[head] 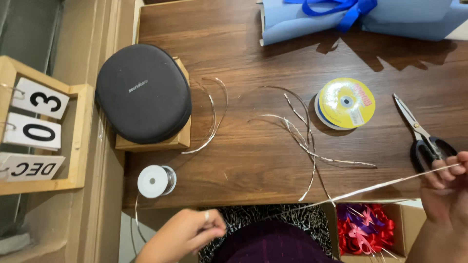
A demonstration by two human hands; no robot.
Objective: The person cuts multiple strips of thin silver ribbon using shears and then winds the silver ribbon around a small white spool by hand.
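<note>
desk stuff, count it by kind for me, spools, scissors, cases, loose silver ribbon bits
ribbon spools: 2, a white one and a yellow one
scissors: 1
black oval case: 1
loose silver ribbon pieces: several, tangled, cannot count exactly
total without ribbon pieces: 4

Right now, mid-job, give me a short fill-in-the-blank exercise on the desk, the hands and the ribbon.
1. The right hand and left hand stretch a thin ____ ribbon strand between them.
2. The black-handled metal scissors lie to the ____ of the yellow round ribbon spool.
3. The small white spool stands in front of the ____ oval zip case.

Missing words: silver; right; black
</note>
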